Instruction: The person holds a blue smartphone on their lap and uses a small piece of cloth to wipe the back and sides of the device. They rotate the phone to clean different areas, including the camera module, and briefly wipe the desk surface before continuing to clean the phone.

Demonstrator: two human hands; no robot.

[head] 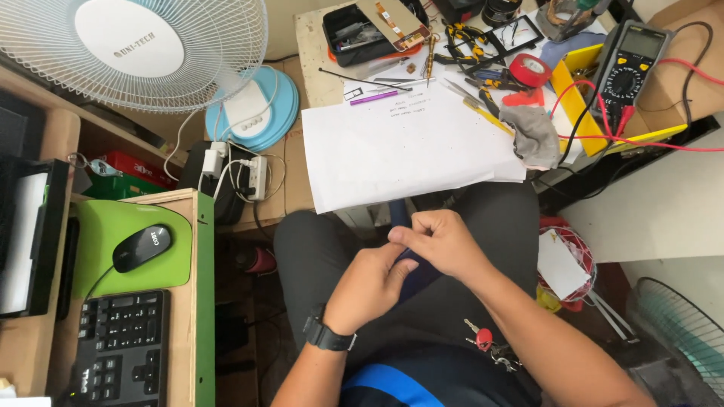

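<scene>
- Cluttered repair corner, seen from above: a wooden tabletop (313,45) ahead of me, a lower keyboard shelf to my left, my lap below.
- My left hand (369,286), with a black wristwatch (328,334), and my right hand (445,241) meet over my lap, both closed around a slim dark phone-like device (411,275); I judge it is held low and close so the fingers can work its edge.
- A white paper sheet (403,147) covers the tabletop's near part, likely as a clean mat for small parts.
- Beyond it lie a black parts tray (354,34), pliers (464,38), a red tape roll (530,70) and a grey cloth (535,134), all within reach.
- A multimeter (632,64) with red leads leans at the right on a yellow rectangular holder.
- To the left, a white fan (136,49) stands above a power strip (237,169); a red box and a green box sit beneath, their labels too small to tell.
- A black mouse (142,247) rests on a green pad beside a black keyboard (121,347).
</scene>
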